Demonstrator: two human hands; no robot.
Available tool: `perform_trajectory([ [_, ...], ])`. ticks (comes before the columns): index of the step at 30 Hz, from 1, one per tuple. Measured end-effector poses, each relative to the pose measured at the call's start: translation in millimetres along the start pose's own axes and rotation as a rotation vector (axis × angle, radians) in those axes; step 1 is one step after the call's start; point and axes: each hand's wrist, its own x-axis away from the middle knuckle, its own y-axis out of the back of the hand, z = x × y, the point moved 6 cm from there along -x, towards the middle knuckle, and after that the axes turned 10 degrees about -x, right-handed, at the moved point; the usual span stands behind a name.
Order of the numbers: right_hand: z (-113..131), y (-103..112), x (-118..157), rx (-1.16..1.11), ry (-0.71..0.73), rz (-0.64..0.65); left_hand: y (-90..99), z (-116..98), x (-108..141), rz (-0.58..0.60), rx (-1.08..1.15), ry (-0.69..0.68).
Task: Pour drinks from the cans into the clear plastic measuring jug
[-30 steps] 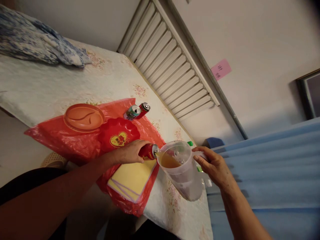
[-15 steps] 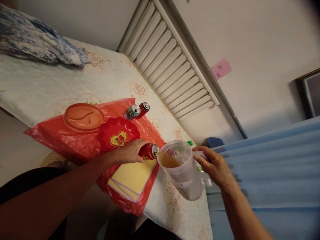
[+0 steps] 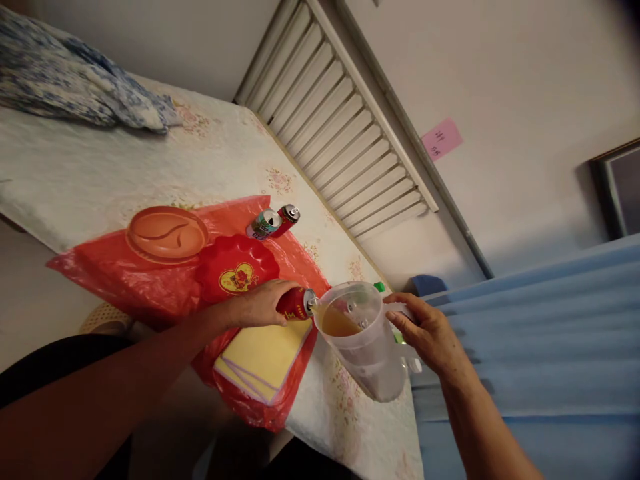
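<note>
Almost nothing has moved since the earlier frames: both hands hold the same pose, and the whole view has shifted only slightly.

Left hand (image 3: 260,305), centre of the frame: fingers curled and pressed around one red metal can (image 3: 296,303), which is tipped on its side with its silver top at the rim of the pitcher (image 3: 367,343). Amber liquid (image 3: 339,323) runs from the can mouth into the pitcher.

Right hand (image 3: 425,333), just right of centre: fingers closed about the white handle of the pitcher, thumb on top. The pitcher is one translucent plastic cylinder with a smooth wall, tilted toward the can and partly filled.

Below the can lies a stack of flat yellow sheets (image 3: 267,357), rectangular, on a crinkled red plastic bag (image 3: 150,280). On the bag, left of centre: one scalloped red plate (image 3: 237,267) with a gold heart emblem, and one round orange dish (image 3: 167,233) with an S-shaped divider. Two more cans (image 3: 275,221) stand touching, above the plate.

All rest on a floral quilted tablecloth (image 3: 100,173). One blue-patterned fabric (image 3: 75,87) lies bunched at upper left.
</note>
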Motion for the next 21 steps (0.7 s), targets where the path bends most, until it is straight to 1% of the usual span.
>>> perform_trajectory([
  [5, -0.8, 0.5, -0.8, 0.006, 0.013, 0.002, -0.5, 1.9, -1.3, -0.011, -0.006, -0.003],
  [12, 1.6, -0.6, -0.7, 0.010, 0.010, -0.003, 1.3, -2.2, 0.8, 0.010, 0.014, -0.002],
  [21, 2.7, -1.4, 0.0, 0.022, 0.001, -0.001, 0.6, 0.4, 0.7, 0.000, 0.004, -0.006],
])
